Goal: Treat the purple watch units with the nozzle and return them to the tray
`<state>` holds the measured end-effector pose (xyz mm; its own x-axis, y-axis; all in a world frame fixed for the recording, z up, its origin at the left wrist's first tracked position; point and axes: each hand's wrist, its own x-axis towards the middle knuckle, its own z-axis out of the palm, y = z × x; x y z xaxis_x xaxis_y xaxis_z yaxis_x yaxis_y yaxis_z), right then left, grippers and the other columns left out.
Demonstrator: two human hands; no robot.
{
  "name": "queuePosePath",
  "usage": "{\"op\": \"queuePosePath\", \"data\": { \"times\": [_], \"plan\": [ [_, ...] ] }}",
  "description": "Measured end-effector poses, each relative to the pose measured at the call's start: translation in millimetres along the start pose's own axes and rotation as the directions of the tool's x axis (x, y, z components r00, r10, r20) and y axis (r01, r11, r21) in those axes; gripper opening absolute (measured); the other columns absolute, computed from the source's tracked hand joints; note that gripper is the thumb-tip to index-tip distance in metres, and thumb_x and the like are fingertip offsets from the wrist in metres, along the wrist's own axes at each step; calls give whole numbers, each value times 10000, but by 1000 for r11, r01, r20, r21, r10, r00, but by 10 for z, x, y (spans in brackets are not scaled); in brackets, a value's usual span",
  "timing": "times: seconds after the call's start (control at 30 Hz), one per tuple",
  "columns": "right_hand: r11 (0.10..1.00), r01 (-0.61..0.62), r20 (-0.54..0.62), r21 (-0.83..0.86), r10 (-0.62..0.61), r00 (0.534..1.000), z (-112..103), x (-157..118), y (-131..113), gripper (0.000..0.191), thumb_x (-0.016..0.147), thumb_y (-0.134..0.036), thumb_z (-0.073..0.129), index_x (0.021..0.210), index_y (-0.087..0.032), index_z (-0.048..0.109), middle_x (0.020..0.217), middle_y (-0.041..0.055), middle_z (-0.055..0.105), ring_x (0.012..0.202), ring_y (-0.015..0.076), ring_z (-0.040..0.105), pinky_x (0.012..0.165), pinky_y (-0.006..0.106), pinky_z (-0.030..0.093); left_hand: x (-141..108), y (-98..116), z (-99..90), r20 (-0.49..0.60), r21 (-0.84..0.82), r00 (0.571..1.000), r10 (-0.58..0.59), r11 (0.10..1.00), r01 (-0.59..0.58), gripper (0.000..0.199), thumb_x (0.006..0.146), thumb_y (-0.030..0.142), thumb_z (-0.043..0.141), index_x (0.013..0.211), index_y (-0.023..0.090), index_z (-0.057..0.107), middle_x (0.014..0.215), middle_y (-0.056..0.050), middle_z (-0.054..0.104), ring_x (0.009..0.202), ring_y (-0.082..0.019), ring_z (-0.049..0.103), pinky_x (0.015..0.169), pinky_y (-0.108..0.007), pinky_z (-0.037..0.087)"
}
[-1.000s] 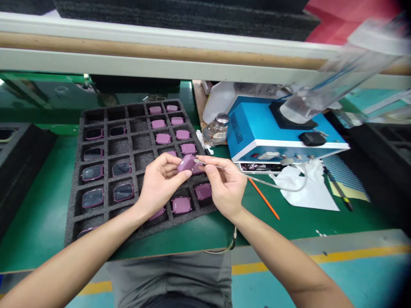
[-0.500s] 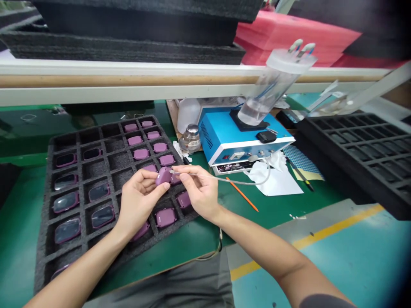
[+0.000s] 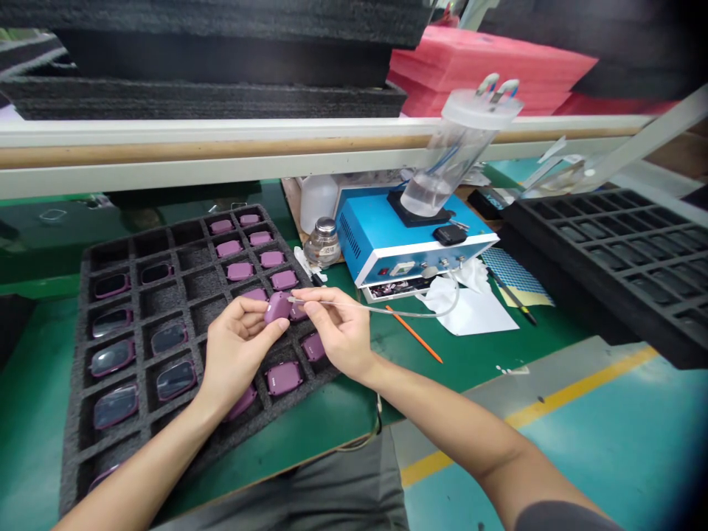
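My left hand (image 3: 243,339) pinches a purple smartwatch case (image 3: 276,307) between thumb and fingers, holding it tilted above the foam tray (image 3: 202,287). In my right hand (image 3: 340,328) is the thin tip of a clear tube (image 3: 381,308), held like a pen with its end at the upper edge of the case. Whether the tip touches the case I cannot tell. The tube curves back to the front of a blue dispenser box (image 3: 414,243). More purple cases (image 3: 285,377) lie in the tray's right columns, and cases with dark glass (image 3: 177,380) in its left ones.
A clear cylinder (image 3: 436,173) of liquid stands on the blue box. Beside it are a small glass bottle (image 3: 324,243) and a white bottle (image 3: 318,203). An orange stick (image 3: 414,335) and white paper (image 3: 470,306) lie right of my hands. A black tray (image 3: 619,258) stands far right; a shelf rail (image 3: 221,151) crosses behind.
The view has shifted slightly. Both hands keep their grip on the case and the tube tip, with the case turned a little.
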<state>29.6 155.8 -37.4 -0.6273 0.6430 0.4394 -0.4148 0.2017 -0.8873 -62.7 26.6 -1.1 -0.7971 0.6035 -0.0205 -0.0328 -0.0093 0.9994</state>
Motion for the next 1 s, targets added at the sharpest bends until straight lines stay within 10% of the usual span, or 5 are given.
{"op": "queuePosePath", "data": {
  "times": [1.0],
  "plan": [
    [998, -21, 15, 58, 21, 1000, -18, -24, 18, 113, 937, -272, 671, 1020, -241, 742, 1078, 45, 781, 989, 173, 759, 892, 313, 643, 7, -47, -9, 13, -2, 1000, 0, 1000, 0, 402, 650, 313, 914, 855, 152, 608, 827, -26, 741, 769, -128, 701, 766, -241, 557]
  ]
}}
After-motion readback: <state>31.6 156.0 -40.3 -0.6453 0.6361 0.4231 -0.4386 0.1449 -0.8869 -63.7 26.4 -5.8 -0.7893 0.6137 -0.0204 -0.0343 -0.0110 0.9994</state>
